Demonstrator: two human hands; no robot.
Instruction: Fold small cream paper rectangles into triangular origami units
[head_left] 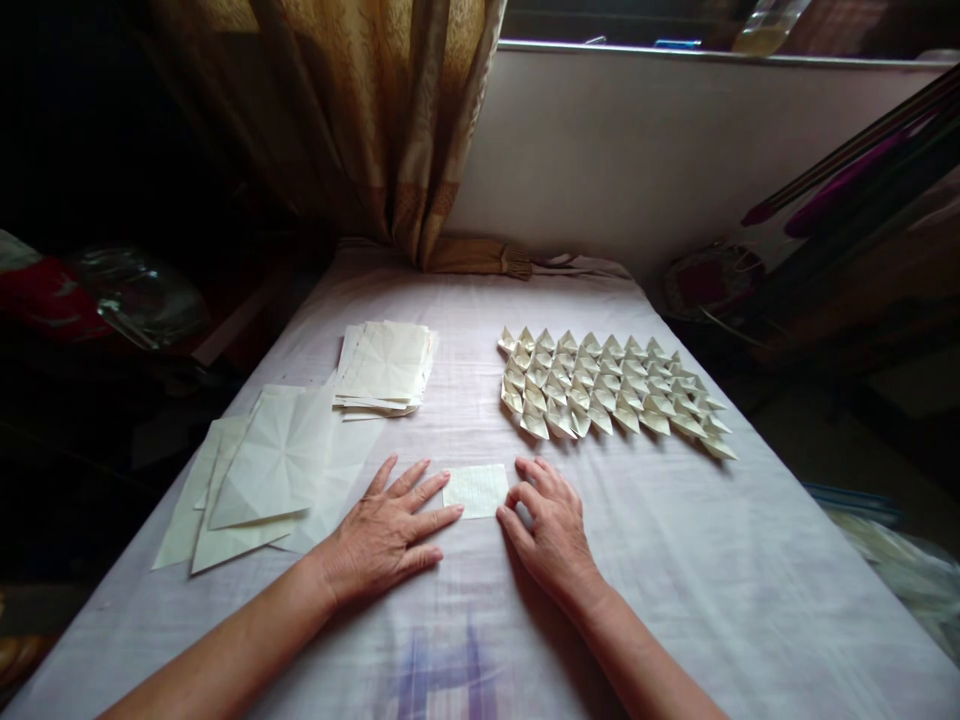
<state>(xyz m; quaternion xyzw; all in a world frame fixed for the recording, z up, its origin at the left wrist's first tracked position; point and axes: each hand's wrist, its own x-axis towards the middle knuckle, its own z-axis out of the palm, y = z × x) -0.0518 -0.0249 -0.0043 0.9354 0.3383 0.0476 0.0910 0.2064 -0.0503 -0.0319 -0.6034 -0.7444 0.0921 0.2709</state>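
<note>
Nearest the left edge of the counter (712,610), under its pale cloth, creased sheets (277,460) lie overlapping at angles, with a squarer stack of paper (384,362) beyond them toward the far edge. To the right of the sheets my left hand (382,535) rests palm down, its fingers spread and empty; the index tip overlaps the left end of a small pale paper rectangle (478,491), and the middle fingertip sits at that same end. The rectangle lies flat between my two hands, roughly midway between the counter's left and right edges, its long axis running side to side, so one short end faces each hand. Neither hand is clearly nearer, for my right hand (551,520) comes up to the other short end, its fingers bent, thumb and index tip at the near right corner; I cannot tell whether they pinch it or only touch it. Beyond that hand and farther right, rows of pointed folded pieces (607,385) reach toward the counter's right edge.
</note>
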